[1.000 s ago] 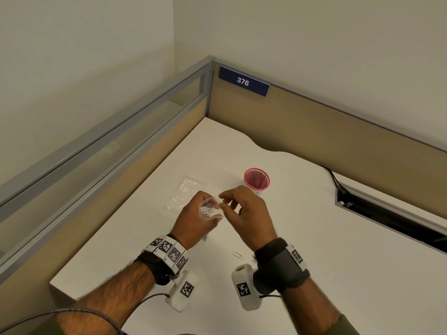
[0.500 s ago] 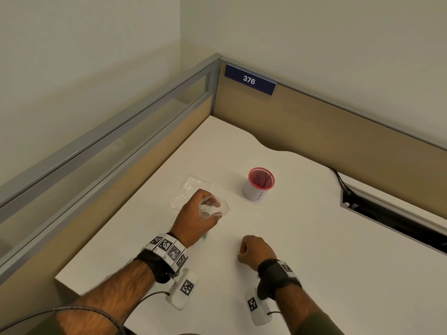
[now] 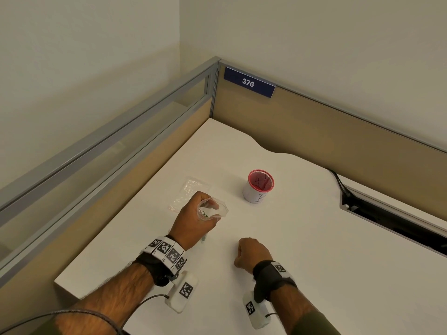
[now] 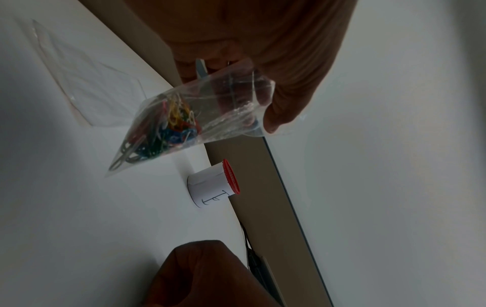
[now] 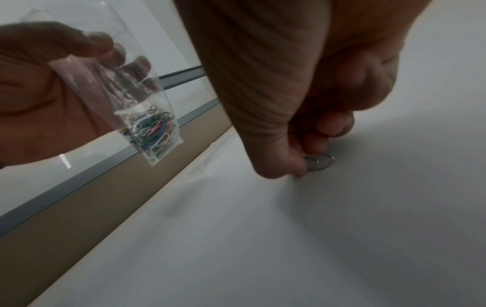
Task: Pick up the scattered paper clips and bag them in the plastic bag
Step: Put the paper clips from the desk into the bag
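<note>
While the left hand held the bag up off the table, fingers and thumb curled round its mouth and keeping it open, the right hand was down on the table near the front edge, fingertips pinching at 1 silver clip that lay flat. Whether the clip had left the table could not be told. A bunch of coloured clips sat in the bag's low corner.

A flat wire clip gives little to grab, so the good way was likely to tip 1 end up with a nail or slide it a little, then pinch it across the wire. Lifting straight up would risk it snapping free and skidding off. The left hand should keep the mouth wide and level, lest the bagged clips spill. A red-rimmed cup stood farther back, well apart, and a 2nd clear bag lay flat beyond the left hand.
</note>
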